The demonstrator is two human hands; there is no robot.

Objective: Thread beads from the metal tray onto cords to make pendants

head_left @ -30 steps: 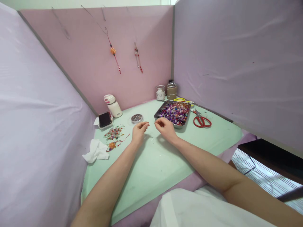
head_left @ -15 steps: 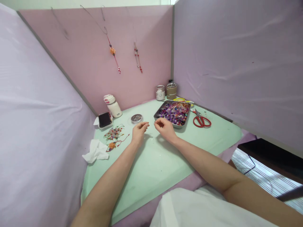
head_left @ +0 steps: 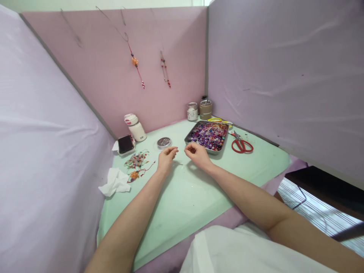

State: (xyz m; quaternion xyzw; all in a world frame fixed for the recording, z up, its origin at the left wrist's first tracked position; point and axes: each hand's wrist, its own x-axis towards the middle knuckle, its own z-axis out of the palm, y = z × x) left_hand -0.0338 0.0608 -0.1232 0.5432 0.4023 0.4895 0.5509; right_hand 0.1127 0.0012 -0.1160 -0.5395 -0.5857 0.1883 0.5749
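Two bare hands work close together above a pale green tabletop point(head_left: 176, 212), in a booth w/ a pink back panel point(head_left: 182, 34). L hand point(head_left: 166, 159) has thumb & fingers drawn into a pinch; R hand point(head_left: 198, 155) is pinched likewise, a small gap btwn the two. Can't tell if either grips a thread or bead; too small to see.

Beads point(head_left: 209, 141), mostly purple w/ some red & orange, fill a metal tray point(head_left: 214, 152) just beyond R hand, w/ loose pale & reddish cords on top. Contact btwn R hand & tray is unclear. A round container point(head_left: 164, 142) sits just beyond L hand.

To the L: a pile of beaded strings point(head_left: 137, 160), an orange-beaded piece point(head_left: 134, 174) w/ red cord, a crumpled white tissue point(head_left: 115, 182), a dark-topped dish point(head_left: 126, 145) & a white bottle point(head_left: 137, 130).

At the rear, a clear jar point(head_left: 192, 112) stands beside a brown jar point(head_left: 206, 110). Red-handled scissors point(head_left: 242, 146) lie R of the tray; a yellow-handled tool point(head_left: 215, 120) lies behind it. An orange-beaded cord point(head_left: 134, 61) & a red-beaded strand point(head_left: 164, 70) hang vs. the panel.
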